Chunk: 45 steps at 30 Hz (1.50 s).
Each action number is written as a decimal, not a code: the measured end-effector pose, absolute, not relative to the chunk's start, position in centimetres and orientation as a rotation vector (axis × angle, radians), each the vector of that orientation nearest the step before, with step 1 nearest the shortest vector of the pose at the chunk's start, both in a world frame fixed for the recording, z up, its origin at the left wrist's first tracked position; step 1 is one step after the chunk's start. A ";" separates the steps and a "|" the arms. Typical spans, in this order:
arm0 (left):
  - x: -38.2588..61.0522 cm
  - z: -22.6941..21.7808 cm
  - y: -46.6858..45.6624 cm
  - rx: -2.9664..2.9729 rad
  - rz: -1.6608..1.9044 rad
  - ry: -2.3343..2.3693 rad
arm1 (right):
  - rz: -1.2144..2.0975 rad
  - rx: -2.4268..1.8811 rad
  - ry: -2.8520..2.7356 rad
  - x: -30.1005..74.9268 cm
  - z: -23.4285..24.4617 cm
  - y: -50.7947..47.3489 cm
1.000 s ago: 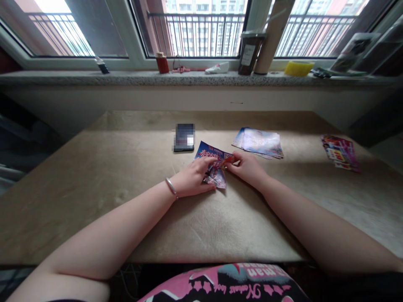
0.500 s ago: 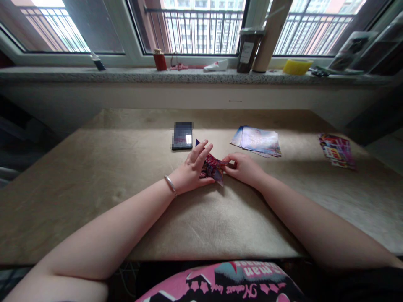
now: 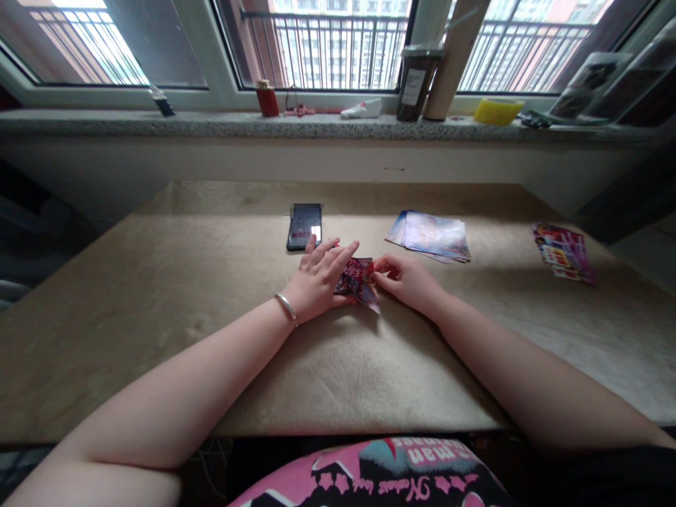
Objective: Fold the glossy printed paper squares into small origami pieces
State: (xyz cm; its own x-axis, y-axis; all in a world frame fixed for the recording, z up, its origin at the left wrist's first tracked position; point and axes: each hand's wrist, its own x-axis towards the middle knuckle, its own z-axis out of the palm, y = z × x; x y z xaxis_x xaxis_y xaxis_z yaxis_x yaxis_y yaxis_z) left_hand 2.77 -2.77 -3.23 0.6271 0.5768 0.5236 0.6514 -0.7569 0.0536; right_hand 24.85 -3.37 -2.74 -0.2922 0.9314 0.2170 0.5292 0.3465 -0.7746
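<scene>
A small folded sheet of colourful printed paper [image 3: 360, 280] lies on the tan table [image 3: 158, 303] in front of me. My left hand [image 3: 320, 278], with a silver bracelet on the wrist, lies flat over the paper's left part with its fingers stretched out. My right hand [image 3: 404, 278] pinches the paper's right edge between thumb and fingers. Most of the paper is hidden under my left hand.
A dark phone [image 3: 305, 227] lies just beyond my left hand. A stack of printed sheets [image 3: 432, 236] sits to the right, and another colourful sheet [image 3: 562, 251] lies further right. The windowsill [image 3: 211, 125] holds a red cup [image 3: 267, 99], a dark jar [image 3: 415, 83] and a yellow bowl [image 3: 499, 110].
The paper's far flap, open a second ago, has been folded down. My left hand rose with spread fingers and now lies flat on the folded paper. My right hand kept its pinch.
</scene>
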 end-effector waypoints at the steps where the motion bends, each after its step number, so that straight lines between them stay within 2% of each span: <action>1: 2.8 -3.1 -2.8 -2.705 -0.792 -1.032 | 0.793 -1.270 -1.921 24.8 -2.8 -3.4; 9: 3.0 -2.4 -3.4 -2.754 -0.807 -0.975 | 1.001 -1.277 -1.654 24.1 -2.9 -3.5; 18: 3.1 -2.3 -3.8 -2.730 -0.825 -0.976 | 1.073 -1.240 -1.567 23.6 -2.9 -3.8; 26: 3.1 -2.0 -3.8 -2.692 -0.878 -1.007 | 1.073 -1.149 -1.519 23.3 -2.4 -4.1; 45: 3.6 -2.5 -3.2 -2.727 -1.258 -0.986 | 1.043 -0.964 -1.560 22.8 -2.8 -4.7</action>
